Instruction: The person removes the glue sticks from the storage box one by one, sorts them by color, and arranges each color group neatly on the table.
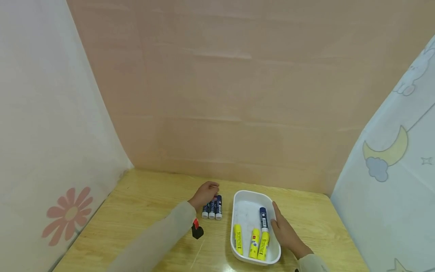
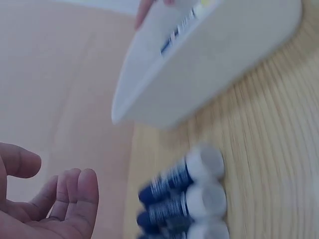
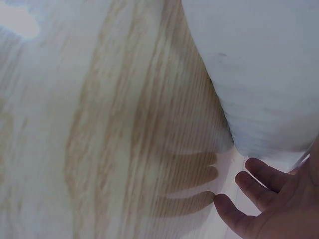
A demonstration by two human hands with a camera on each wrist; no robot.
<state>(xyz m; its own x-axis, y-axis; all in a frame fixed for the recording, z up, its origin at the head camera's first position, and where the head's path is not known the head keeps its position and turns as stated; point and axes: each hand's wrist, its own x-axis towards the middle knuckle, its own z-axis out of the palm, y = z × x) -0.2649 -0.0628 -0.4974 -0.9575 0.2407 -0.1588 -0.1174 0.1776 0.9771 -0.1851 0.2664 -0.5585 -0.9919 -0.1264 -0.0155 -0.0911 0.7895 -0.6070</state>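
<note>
Three navy glue sticks with white ends lie side by side on the table. Just over their far ends is my left hand, its fingers loosely bent; in the left wrist view the thumb and fingertips stand apart with nothing between them. To the right, a white tray contains one navy glue stick and three yellow glue sticks. My right hand holds the tray's right side, thumb at the rim and fingers along the outer wall.
The wooden table meets a tan backdrop at its far edge. White patterned sheets hang at the left and right. A small black and red piece sits by the left sleeve.
</note>
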